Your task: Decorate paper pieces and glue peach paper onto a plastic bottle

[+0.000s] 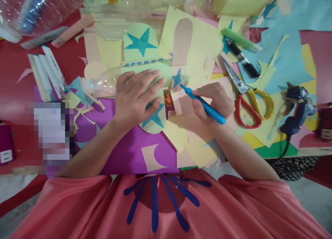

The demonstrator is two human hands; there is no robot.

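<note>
A clear plastic bottle (105,81) lies on its side, its neck to the left, wrapped in pale green paper (166,67). Flat across the wrap rests my left hand (136,95), fingers stretched out. Rounded green paper flaps bearing blue stars stick out on both sides, an upper flap (128,52) and a lower flap (153,126) partly under my hand. My right hand (216,100) grips a blue marker (207,107). Its tip touches or nearly touches a small blue star (177,78) on a pale pink paper strip at the bottle's right end.
Scissors (241,86) with red and yellow handles lie right of my right hand, near a black marker (242,57) and a dark blue corded tool (297,111). White markers (48,73) and a blurred-out rectangular item (52,131) lie left. Bottles (155,0) line the back; paper scraps surround everything.
</note>
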